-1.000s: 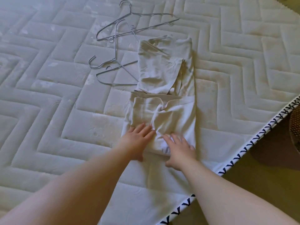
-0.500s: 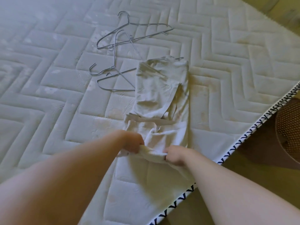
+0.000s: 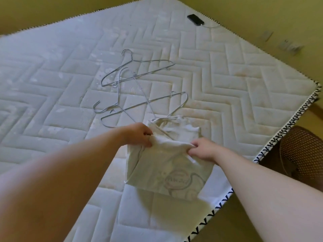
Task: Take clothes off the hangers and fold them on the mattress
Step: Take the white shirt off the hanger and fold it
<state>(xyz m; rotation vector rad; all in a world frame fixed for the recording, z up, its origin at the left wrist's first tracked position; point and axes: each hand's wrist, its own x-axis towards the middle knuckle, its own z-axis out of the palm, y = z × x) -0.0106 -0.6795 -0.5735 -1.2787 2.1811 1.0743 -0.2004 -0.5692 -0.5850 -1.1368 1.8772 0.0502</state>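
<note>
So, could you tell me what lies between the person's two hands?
In the head view, a bunched fold of the cream garment spans between the left hand and right hand, both gripping it.

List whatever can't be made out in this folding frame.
All head view.
- Print on the garment: faint, blurred, unreadable.
- Fingertips of the left hand and right hand: tucked into the fold they grip.
- Nearest hanger: its end lies under the garment.
- Brown perforated object: cut by the right edge.
- Floor items: too small.

Both hands [image 3: 139, 135] [image 3: 203, 151] grip shirt [image 3: 167, 172] over mattress [image 3: 52, 70].
</note>
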